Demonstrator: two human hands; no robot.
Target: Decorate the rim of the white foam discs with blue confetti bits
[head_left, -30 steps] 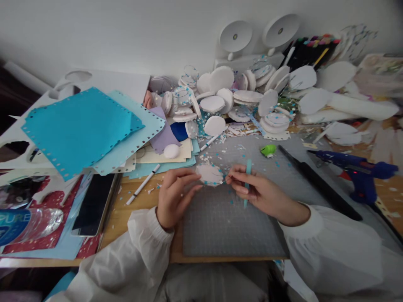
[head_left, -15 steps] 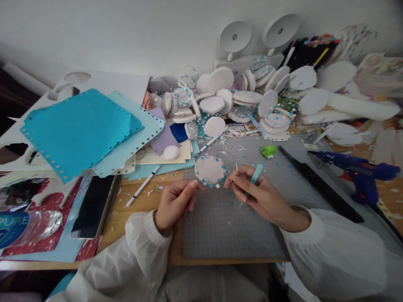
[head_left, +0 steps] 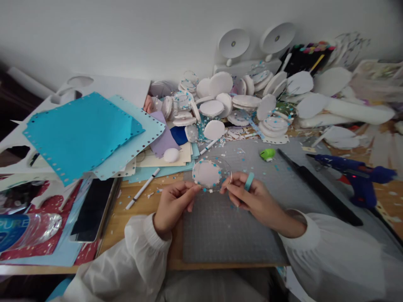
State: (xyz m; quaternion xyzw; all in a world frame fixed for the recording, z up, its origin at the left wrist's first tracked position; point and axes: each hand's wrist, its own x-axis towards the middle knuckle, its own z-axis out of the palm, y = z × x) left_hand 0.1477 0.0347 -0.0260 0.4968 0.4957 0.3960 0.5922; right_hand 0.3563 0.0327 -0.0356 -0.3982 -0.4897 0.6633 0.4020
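Observation:
A round white disc edged with tiny blue and white stars is over the cutting mat. A thin wire loop curves out past its right side. My left hand is closed, thumb and forefinger pinching the near left edge of the star-dotted wire. With thumb and forefinger, my right hand pinches the wire at the right. A slim teal tool is tucked in that same hand; its lower part is hidden by the fingers. Whether the disc rests on the mat, I cannot tell.
Several white discs are heaped behind the mat. To the right are a green punch, a long black tool and a blue glue gun. Blue paper, a marker, a phone and a bottle are left.
My right hand has shifted slightly left, and the teal tool shows less. The disc has moved a little left, meeting my left fingertips. The whole view has tipped up slightly.

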